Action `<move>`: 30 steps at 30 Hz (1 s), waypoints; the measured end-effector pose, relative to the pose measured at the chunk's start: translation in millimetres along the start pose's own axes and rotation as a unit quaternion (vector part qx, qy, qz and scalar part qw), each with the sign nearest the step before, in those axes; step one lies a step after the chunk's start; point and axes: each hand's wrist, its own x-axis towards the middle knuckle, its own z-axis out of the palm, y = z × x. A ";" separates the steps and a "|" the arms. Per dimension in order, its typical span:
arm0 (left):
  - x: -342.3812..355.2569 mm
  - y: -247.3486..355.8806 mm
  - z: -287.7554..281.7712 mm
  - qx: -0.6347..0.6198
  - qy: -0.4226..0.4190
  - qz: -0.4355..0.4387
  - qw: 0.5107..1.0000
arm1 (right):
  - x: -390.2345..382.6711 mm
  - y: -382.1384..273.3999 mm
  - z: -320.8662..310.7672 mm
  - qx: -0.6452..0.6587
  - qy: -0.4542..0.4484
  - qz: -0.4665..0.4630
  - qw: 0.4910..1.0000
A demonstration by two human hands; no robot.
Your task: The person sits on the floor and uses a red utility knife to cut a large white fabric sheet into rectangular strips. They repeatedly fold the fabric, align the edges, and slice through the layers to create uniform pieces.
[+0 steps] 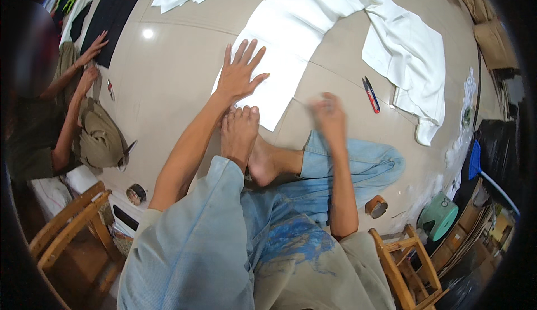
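My left hand (239, 72) lies flat with fingers spread on the near end of a long white cloth strip (291, 36) laid on the tiled floor. My right hand (329, 115) is blurred, hovering just right of the strip's near corner above my knee; its fingers look curled and nothing shows in it. I sit on the floor in light blue jeans, bare feet (240, 134) crossed just below the strip.
A red-and-blue cutter (370, 94) lies right of the strip, beside a pile of white cloth (411, 58). Another person (61, 108) at left presses dark cloth (114, 13). Tape rolls (376, 206), (135, 193), wooden chairs (405, 259), (72, 226) and a green stool (439, 216) stand near.
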 end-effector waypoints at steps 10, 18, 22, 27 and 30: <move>-1.4 -5.3 5.9 -0.083 -0.003 0.025 0.996 | 7.2 -36.2 13.7 0.159 -0.093 0.058 0.981; -2.2 -3.9 -3.0 -0.074 -0.003 0.011 0.997 | 0.9 -64.2 75.1 0.682 0.143 0.242 0.675; -3.2 -2.9 -5.5 -0.075 -0.004 0.006 0.997 | -3.7 -41.2 57.2 0.672 0.146 0.257 0.679; -3.1 -2.5 -6.0 -0.069 0.003 0.005 0.998 | -27.7 6.4 3.4 0.685 0.144 0.253 0.668; -3.5 -3.1 -4.2 -0.060 0.004 0.006 0.998 | -40.3 19.7 -46.2 0.682 0.142 0.240 0.676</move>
